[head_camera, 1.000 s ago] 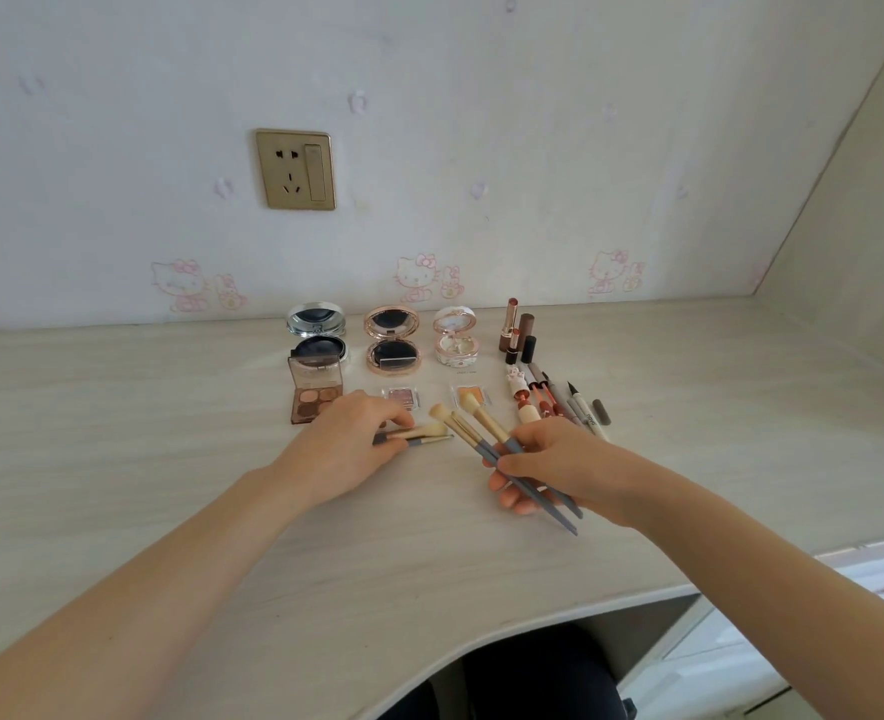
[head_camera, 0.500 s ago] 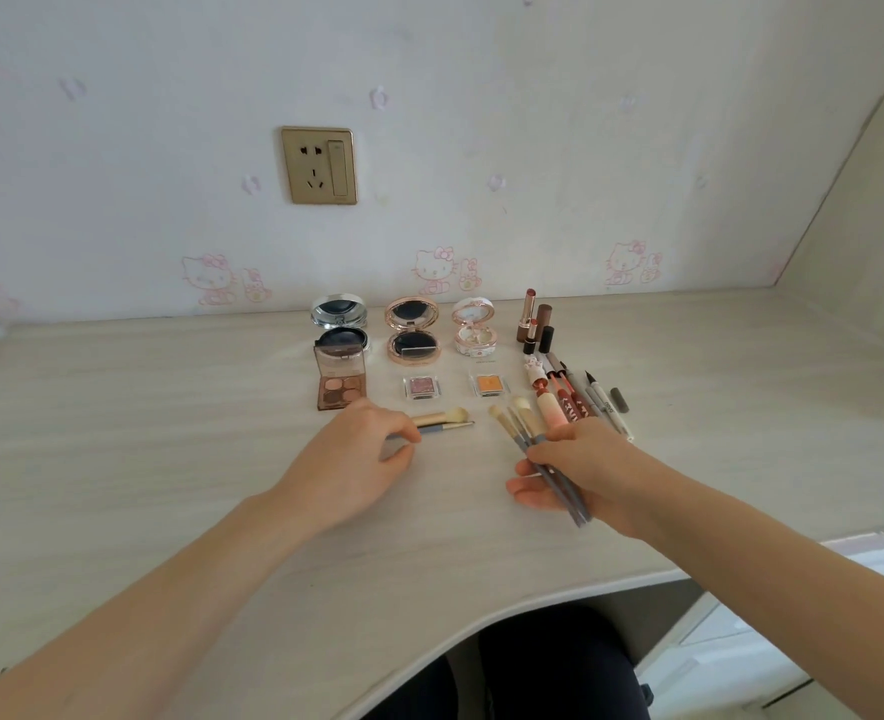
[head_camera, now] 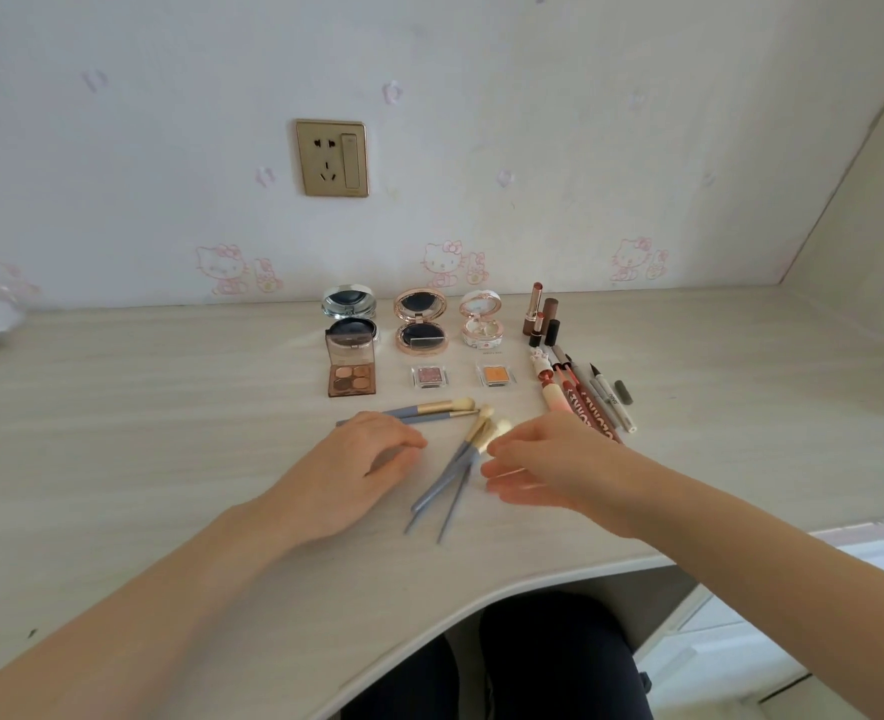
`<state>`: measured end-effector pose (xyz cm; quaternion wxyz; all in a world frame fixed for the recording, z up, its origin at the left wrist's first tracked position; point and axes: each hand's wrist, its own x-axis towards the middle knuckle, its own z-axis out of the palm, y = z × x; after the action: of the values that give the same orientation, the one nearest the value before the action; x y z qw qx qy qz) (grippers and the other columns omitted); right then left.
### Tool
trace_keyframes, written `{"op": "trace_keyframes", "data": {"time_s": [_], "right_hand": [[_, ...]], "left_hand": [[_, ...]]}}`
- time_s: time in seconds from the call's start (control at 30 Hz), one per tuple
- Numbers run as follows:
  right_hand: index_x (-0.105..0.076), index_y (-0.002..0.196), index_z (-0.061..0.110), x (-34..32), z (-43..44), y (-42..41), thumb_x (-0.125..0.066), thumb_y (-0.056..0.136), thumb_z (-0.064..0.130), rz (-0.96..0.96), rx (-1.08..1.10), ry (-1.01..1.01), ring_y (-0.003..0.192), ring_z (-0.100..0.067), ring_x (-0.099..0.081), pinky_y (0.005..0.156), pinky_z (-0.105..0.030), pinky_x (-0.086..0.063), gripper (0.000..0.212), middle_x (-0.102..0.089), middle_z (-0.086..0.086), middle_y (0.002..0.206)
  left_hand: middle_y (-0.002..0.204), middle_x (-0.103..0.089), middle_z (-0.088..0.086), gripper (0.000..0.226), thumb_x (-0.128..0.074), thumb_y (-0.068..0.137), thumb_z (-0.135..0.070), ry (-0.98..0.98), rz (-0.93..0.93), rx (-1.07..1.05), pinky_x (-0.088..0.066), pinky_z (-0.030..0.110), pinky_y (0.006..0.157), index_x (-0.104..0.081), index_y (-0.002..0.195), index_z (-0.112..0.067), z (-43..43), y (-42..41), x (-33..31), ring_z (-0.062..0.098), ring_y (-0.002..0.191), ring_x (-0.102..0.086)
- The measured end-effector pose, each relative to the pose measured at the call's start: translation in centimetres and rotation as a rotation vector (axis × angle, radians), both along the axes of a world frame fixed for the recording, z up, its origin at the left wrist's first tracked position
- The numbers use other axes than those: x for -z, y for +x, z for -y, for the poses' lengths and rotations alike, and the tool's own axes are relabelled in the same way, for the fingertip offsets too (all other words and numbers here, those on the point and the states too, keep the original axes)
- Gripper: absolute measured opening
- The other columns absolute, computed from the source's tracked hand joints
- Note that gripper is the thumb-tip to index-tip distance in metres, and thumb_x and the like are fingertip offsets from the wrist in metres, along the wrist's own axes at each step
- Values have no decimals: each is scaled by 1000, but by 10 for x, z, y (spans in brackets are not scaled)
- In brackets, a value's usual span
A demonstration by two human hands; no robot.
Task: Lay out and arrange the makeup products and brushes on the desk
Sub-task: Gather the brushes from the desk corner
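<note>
Grip spread: right hand (head_camera: 549, 459) just released brush bundle (head_camera: 452, 467).
Loose left hand (head_camera: 361, 459) beside laid brushes (head_camera: 424, 409); bundle unsorted.

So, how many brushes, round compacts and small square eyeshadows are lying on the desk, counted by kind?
Brushes: 5
Round compacts: 3
Small square eyeshadows: 2
Total: 10

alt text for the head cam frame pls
A left hand and right hand sit either side of a loose bunch of blue-handled brushes on a pale desk, gripping nothing. Two more brushes lie just behind; open compacts, eyeshadows, lipsticks and pens are lined up beyond.
</note>
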<state>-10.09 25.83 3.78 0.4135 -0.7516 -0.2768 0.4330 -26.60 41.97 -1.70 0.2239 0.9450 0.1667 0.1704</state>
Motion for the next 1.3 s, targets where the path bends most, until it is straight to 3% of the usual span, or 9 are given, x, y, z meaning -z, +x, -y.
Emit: {"op": "trace_keyframes", "data": {"time_s": [0.13,0.23,0.3,0.5,0.6,0.73,0.93,1.13,1.3], "right_hand": [[-57,124,23,22,-3,19,-51,92,14,913,-306,54,112,-11,-55,97,-27,-46,34,-59,5,124],[-49,134,23,42,-6,29,-56,90,10,1199,-501,193,127,-21,-41,106,-36,-37,47,-48,1,137],[-55,130,19,52,-9,33,-62,85,7,1325,-563,262,127,-30,-44,103,-41,-41,47,-52,-5,135],[-65,119,15,60,-9,41,-67,85,9,1408,-573,391,122,-31,-53,97,-42,-49,34,-61,-7,124],[-66,116,14,60,-7,43,-65,87,14,1423,-581,407,117,-28,-56,93,-41,-51,29,-62,-5,119],[-70,107,14,58,-10,38,-50,90,27,1424,-570,439,102,-24,-61,84,-38,-54,29,-65,-4,108],[-71,84,12,65,-34,20,-46,86,31,1387,-482,478,94,-26,-66,72,-36,-57,32,-66,-6,104],[-69,86,13,72,-43,12,-43,87,34,1352,-395,445,83,-25,-66,61,-38,-57,33,-67,0,99],[-71,94,17,75,-45,10,-41,90,31,1387,-349,453,89,-23,-65,67,-34,-57,34,-67,2,103]], "left_hand": [[131,-49,-21,61,-41,82,-67,-20,-76,21,-24,12,105,-56,128,-30,19,-3,-3,-8,124,-35],[137,-42,-22,72,-47,77,-72,26,-70,14,-18,10,107,-50,135,-30,31,-3,0,-8,128,-29],[142,-38,-22,71,-53,78,-69,63,-49,33,-17,10,109,-45,139,-32,37,-4,4,-8,131,-27],[146,-30,-25,55,-41,89,-53,128,-49,159,-3,2,108,-44,140,-34,43,-4,8,-12,136,-15],[145,-40,-20,48,-33,94,-47,173,-70,215,-11,9,112,-53,134,-31,38,-9,10,-6,139,-23],[134,-56,-12,44,-33,94,-36,220,-46,205,-19,7,109,-66,120,-24,24,-16,6,-3,130,-40],[132,-57,-14,53,-34,89,-53,149,-21,115,-23,5,104,-62,124,-24,13,-18,3,-7,125,-39],[121,-66,-5,41,-38,87,-23,285,6,76,-39,19,98,-70,112,-18,-2,-19,15,5,112,-57],[117,-68,-1,37,-38,90,-17,391,25,95,-43,26,97,-71,108,-14,-19,-15,16,14,118,-58]]}}
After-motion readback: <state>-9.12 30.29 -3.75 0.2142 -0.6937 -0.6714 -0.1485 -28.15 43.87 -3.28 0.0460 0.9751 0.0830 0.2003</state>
